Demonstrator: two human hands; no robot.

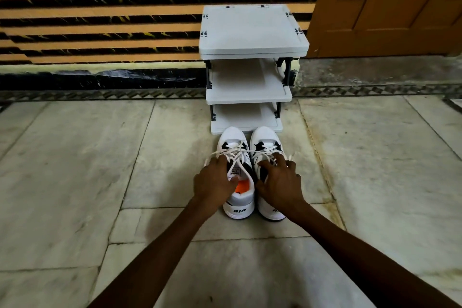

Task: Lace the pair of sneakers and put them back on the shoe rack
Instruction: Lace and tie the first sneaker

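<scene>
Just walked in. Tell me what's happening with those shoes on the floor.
A person is reaching down with both bare hands to a pair of white sneakers standing side by side on the stone floor. The left hand rests on the left sneaker, the right hand on the right sneaker. Loose white laces cross between them. The white shoe rack just beyond holds no shoes.

Pair of white low-top sneakers (252,170) with black star-shaped patches, white laces, black "AIR" lettering on heels; left shoe shows orange insole. Three-tier white plastic shoe rack (252,32) with black posts. Wall (100,15): orange and black horizontal stripes. Grey-white marble floor (75,170). Brown wooden door (390,7).
</scene>
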